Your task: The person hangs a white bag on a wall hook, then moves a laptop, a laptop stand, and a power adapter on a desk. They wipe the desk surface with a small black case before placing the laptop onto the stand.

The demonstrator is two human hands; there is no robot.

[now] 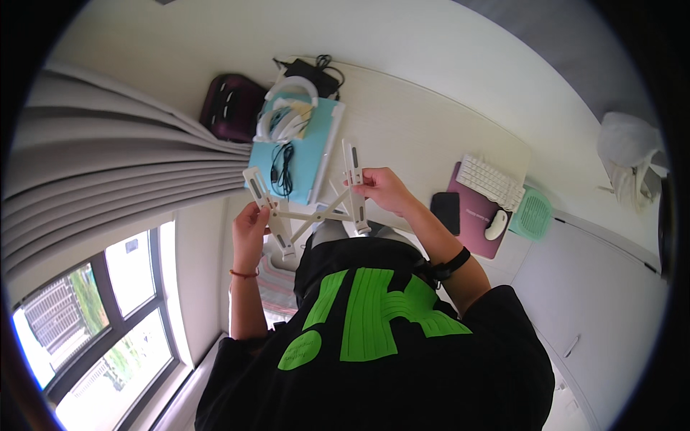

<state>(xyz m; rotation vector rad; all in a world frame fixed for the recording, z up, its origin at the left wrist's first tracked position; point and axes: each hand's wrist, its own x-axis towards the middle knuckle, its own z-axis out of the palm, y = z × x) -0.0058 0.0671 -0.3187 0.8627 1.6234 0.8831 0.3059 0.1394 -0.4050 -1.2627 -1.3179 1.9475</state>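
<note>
A white folding laptop stand (319,216) is held up before my body, its crossed struts spread between two slotted side arms. My left hand (251,225) grips the left side arm between thumb and fingers. On the right side arm, my right hand (384,188) has its thumb and fingers closed partway along. The stand is off the desk, near the desk's front edge. Just beyond it a light blue folder or board (318,129) lies on the desk, bearing a coiled black cable (284,168) and white over-ear headphones (285,121).
On the white desk (401,113) are a dark purple case (233,106), a black power adapter (314,76), a black phone (446,213), a maroon mat or folder (474,223), a white keyboard (489,182) and a white mouse (496,224). A green basket (532,214) stands right; grey curtains (129,140) hang left.
</note>
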